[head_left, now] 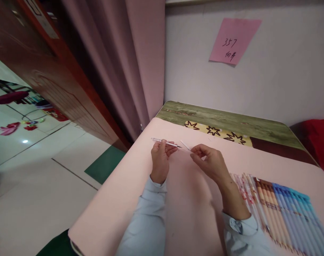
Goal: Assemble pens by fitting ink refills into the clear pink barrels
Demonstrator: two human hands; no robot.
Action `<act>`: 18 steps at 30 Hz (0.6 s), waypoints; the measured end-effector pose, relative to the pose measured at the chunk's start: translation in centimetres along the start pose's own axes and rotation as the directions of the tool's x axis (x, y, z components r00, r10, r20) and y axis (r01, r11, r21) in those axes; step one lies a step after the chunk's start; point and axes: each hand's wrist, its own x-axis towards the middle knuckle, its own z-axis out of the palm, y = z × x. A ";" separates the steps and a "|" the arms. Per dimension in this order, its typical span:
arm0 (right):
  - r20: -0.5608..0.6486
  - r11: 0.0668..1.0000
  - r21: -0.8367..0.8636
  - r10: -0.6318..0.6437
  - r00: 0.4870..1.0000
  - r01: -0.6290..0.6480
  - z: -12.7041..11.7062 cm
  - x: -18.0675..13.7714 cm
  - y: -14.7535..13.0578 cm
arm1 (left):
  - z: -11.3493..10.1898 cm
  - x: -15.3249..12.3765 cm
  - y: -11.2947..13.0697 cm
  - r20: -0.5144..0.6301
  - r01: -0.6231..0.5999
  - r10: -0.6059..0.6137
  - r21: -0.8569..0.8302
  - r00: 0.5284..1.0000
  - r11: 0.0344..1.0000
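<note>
My left hand [160, 161] is closed on a slim white pen [172, 144] above the pink table cover. The pen lies nearly level, with its dark, thin tip pointing right and its clear-looking end sticking out left of the thumb. In a pinch, my right hand [211, 160] holds a thin white stick-like piece [186, 145], whose free end slants up and left close to the pen's tip. A small gap separates the two. Whether that piece is a cap or a tube is too small to tell.
Rows of pens in brown, orange, blue and teal [292, 209] lie at the right, beside several pink-patterned pens [245, 190]. A pink cover [135, 177] lies over the green-topped table [217, 115]. A wooden door [71, 78] and curtain [140, 53] stand left; red cloth [322, 142] sits right.
</note>
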 end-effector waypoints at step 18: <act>-0.052 1.000 -0.023 -0.011 0.999 0.010 0.8 0.0 -0.4 | 0.6 -0.6 0.1 0.076 0.006 -0.011 0.059 0.997 0.998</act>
